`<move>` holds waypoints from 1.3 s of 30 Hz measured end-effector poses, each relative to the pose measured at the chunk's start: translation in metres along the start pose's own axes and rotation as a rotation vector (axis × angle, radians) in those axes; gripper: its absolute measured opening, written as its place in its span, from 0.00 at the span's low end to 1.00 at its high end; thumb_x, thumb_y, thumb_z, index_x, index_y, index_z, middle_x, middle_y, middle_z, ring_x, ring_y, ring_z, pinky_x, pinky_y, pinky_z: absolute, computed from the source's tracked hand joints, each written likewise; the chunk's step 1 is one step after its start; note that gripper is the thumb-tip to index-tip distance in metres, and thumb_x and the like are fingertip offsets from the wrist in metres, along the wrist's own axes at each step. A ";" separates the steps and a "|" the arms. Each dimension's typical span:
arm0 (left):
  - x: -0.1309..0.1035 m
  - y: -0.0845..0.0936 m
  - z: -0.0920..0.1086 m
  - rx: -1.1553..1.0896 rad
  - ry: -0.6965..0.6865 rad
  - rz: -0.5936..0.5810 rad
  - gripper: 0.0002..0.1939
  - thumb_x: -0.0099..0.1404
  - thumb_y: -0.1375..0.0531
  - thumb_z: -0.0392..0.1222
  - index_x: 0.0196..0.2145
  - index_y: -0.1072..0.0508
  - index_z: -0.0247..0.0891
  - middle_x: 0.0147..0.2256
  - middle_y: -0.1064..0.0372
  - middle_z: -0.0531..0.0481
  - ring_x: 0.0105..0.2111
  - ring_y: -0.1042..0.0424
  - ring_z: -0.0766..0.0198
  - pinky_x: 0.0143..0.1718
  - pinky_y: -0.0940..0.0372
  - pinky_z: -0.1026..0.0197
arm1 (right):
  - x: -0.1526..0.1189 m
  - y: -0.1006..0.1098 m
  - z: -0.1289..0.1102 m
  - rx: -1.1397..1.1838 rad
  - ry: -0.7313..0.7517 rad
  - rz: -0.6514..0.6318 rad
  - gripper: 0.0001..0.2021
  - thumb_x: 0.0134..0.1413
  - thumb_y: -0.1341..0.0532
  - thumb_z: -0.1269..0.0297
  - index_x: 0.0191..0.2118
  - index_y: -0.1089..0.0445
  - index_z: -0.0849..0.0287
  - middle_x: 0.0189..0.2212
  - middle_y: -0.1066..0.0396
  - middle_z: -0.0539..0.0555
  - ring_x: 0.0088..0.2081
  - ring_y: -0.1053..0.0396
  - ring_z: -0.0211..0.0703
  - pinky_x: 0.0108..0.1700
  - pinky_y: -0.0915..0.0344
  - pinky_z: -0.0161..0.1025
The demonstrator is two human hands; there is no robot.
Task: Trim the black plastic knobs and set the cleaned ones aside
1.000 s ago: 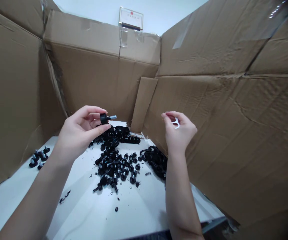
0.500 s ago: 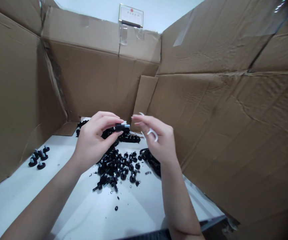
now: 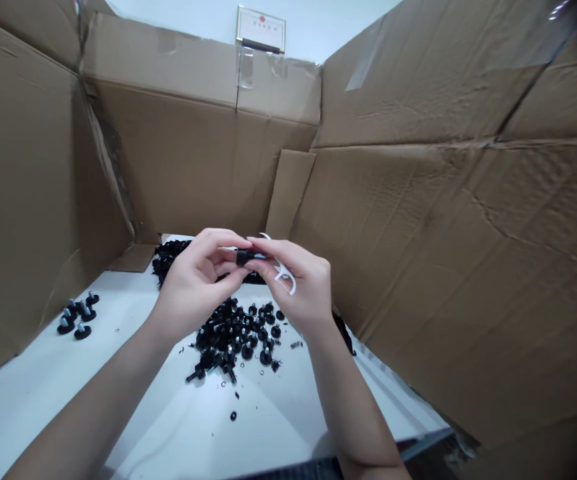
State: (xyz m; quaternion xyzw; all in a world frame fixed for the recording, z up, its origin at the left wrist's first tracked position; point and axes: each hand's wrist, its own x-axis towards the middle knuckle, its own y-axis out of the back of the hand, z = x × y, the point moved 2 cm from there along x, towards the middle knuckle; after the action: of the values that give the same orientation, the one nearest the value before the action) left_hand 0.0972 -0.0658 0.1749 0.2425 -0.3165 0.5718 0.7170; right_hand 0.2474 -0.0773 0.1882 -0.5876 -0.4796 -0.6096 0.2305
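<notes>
In front of me my left hand (image 3: 193, 283) is closed, pinching a black-headed screw (image 3: 243, 257) with a pale metal stud that points right. My right hand (image 3: 301, 283) is closed around the stud end of the same screw, its thumb and fingertips touching it. A thin white curved plastic piece (image 3: 288, 279) sticks out of my right hand on both sides; its middle is hidden by the fingers. Below the hands lies a heap of similar black-headed screws (image 3: 238, 333) on the white table (image 3: 178, 427).
Several black-headed screws (image 3: 82, 331) stand apart at the left. Dark parts (image 3: 168, 260) are piled at the back, and more dark material (image 3: 344, 333) lies beyond my right wrist. Black scraps and a small ring (image 3: 233, 416) dot the tabletop. Cardboard walls (image 3: 193, 160) enclose three sides.
My right hand has moved left and now closes on the stud end of the screw; before, it was apart from it. My left hand still holds the screw.
</notes>
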 end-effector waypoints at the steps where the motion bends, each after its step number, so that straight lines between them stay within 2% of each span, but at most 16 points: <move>1: 0.000 0.000 0.000 -0.049 0.033 -0.035 0.14 0.55 0.35 0.33 0.40 0.27 0.42 0.44 0.33 0.50 0.42 0.28 0.64 0.43 0.29 0.62 | 0.000 0.000 0.000 0.003 0.003 0.024 0.13 0.54 0.38 0.73 0.43 0.26 0.51 0.39 0.22 0.48 0.41 0.25 0.39 0.44 0.27 0.37; 3: 0.001 0.000 0.001 -0.103 0.059 -0.046 0.13 0.54 0.34 0.35 0.39 0.26 0.41 0.43 0.31 0.49 0.42 0.27 0.63 0.44 0.29 0.61 | 0.000 0.002 0.001 0.015 0.011 0.031 0.13 0.53 0.38 0.73 0.43 0.26 0.50 0.38 0.22 0.47 0.41 0.25 0.39 0.44 0.27 0.37; 5: 0.001 0.002 0.002 -0.089 0.061 0.017 0.11 0.55 0.34 0.36 0.38 0.25 0.40 0.41 0.29 0.49 0.42 0.27 0.62 0.45 0.29 0.60 | -0.001 0.003 0.002 0.037 0.010 0.011 0.16 0.55 0.40 0.74 0.46 0.27 0.48 0.40 0.23 0.47 0.42 0.25 0.39 0.46 0.27 0.39; 7: 0.000 0.004 0.002 -0.064 0.070 0.085 0.14 0.55 0.34 0.36 0.41 0.26 0.40 0.41 0.29 0.49 0.42 0.26 0.62 0.46 0.29 0.59 | -0.001 0.005 0.003 0.069 0.005 0.011 0.20 0.57 0.45 0.75 0.52 0.31 0.47 0.44 0.24 0.48 0.44 0.26 0.40 0.47 0.27 0.41; 10: 0.000 0.004 0.004 -0.040 0.050 0.124 0.17 0.54 0.34 0.35 0.42 0.27 0.40 0.43 0.30 0.49 0.44 0.27 0.61 0.49 0.29 0.58 | -0.002 0.007 0.002 0.078 0.009 0.049 0.24 0.59 0.49 0.76 0.56 0.35 0.46 0.45 0.26 0.50 0.42 0.26 0.40 0.47 0.27 0.43; 15: -0.002 0.002 0.012 -0.031 0.041 0.137 0.13 0.54 0.34 0.34 0.38 0.27 0.39 0.40 0.30 0.51 0.42 0.26 0.64 0.47 0.29 0.62 | -0.002 0.010 -0.010 -0.032 0.040 0.134 0.19 0.57 0.45 0.76 0.50 0.29 0.48 0.44 0.33 0.54 0.44 0.30 0.40 0.44 0.28 0.41; 19: -0.003 0.001 0.018 0.046 0.068 0.176 0.12 0.53 0.33 0.35 0.36 0.28 0.39 0.36 0.29 0.52 0.38 0.26 0.64 0.42 0.29 0.62 | -0.002 0.008 -0.019 0.026 0.041 0.162 0.13 0.55 0.41 0.75 0.42 0.27 0.52 0.36 0.26 0.52 0.42 0.28 0.43 0.44 0.27 0.44; 22: -0.003 0.001 0.021 0.073 0.093 0.175 0.12 0.52 0.33 0.36 0.35 0.28 0.39 0.34 0.28 0.52 0.37 0.26 0.64 0.40 0.29 0.62 | -0.003 0.004 -0.018 0.107 -0.002 0.176 0.08 0.54 0.40 0.75 0.37 0.29 0.56 0.39 0.25 0.54 0.43 0.27 0.44 0.44 0.26 0.46; 29: -0.004 0.002 0.019 0.117 0.117 0.176 0.11 0.53 0.32 0.38 0.35 0.28 0.40 0.31 0.29 0.53 0.34 0.26 0.65 0.35 0.30 0.65 | -0.005 0.000 -0.018 0.129 0.009 0.171 0.09 0.53 0.40 0.78 0.36 0.29 0.57 0.40 0.24 0.57 0.42 0.26 0.44 0.41 0.25 0.44; 39: -0.006 0.000 0.015 0.096 0.119 0.179 0.11 0.53 0.32 0.39 0.35 0.28 0.40 0.32 0.29 0.53 0.34 0.27 0.66 0.36 0.30 0.64 | -0.007 -0.003 -0.019 0.104 -0.010 0.221 0.09 0.52 0.40 0.77 0.37 0.29 0.57 0.39 0.24 0.56 0.41 0.25 0.43 0.41 0.25 0.43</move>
State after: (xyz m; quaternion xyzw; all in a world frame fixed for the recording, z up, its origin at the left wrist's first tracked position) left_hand 0.0934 -0.0806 0.1811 0.2128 -0.2660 0.6615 0.6681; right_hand 0.2371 -0.0948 0.1836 -0.6271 -0.4439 -0.5521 0.3239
